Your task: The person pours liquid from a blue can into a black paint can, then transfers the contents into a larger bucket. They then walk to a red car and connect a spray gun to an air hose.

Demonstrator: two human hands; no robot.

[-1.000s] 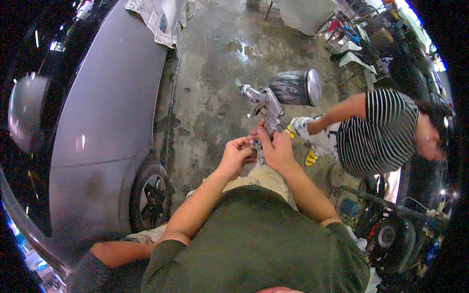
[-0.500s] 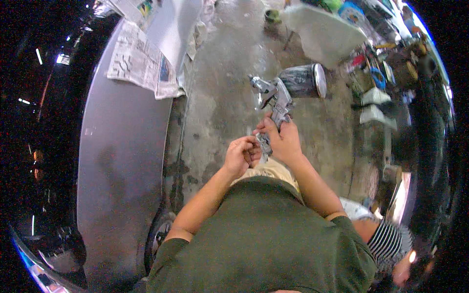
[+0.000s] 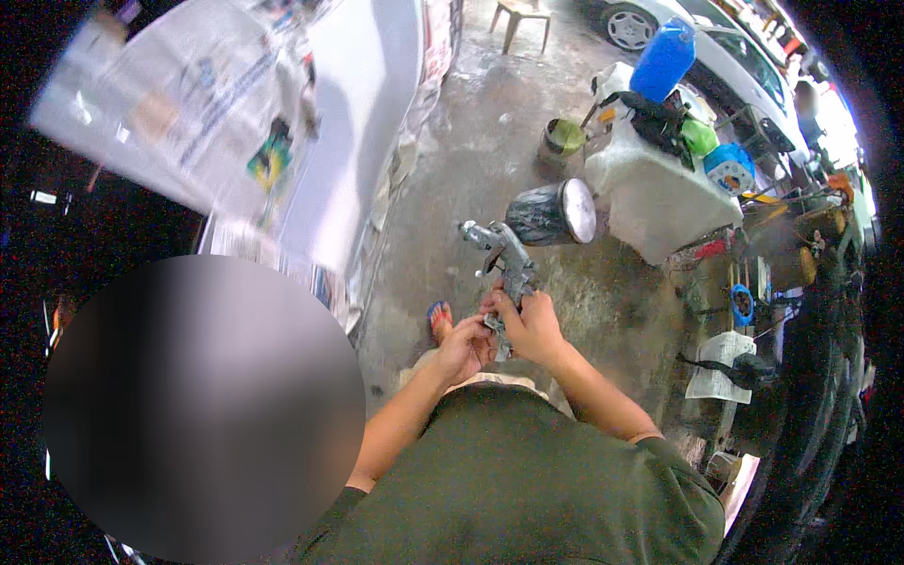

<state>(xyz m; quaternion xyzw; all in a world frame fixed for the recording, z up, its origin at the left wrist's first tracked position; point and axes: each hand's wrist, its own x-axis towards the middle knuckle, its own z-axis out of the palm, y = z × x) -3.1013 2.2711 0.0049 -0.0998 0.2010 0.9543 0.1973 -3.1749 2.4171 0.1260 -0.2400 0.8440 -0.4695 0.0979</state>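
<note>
I hold a silver spray gun (image 3: 513, 264), with a paint-streaked metal cup (image 3: 541, 215) and round lid on its right, in front of me. My right hand (image 3: 529, 325) is closed round the gun's handle. My left hand (image 3: 463, 350) is just below and left, fingers pinched at a small metal fitting (image 3: 494, 326) at the bottom of the handle; exactly what the fingertips grip is partly hidden. My sandalled foot (image 3: 440, 320) shows on the concrete floor behind my hands.
Newspaper-masked panels (image 3: 188, 113) stand at left, above a blurred patch. At right, a pale-covered stand (image 3: 659, 202) holds a blue container (image 3: 662, 61), tools and cloths, beside a green-lined bucket (image 3: 563, 138). A plastic stool (image 3: 518, 14), white car (image 3: 744, 71) and distant person (image 3: 807, 113) are farther back.
My view has swung, bringing the masked panels, stool and white car into sight. The striped-shirted person has left view. The gun and both hands appear lower in the picture, still together.
</note>
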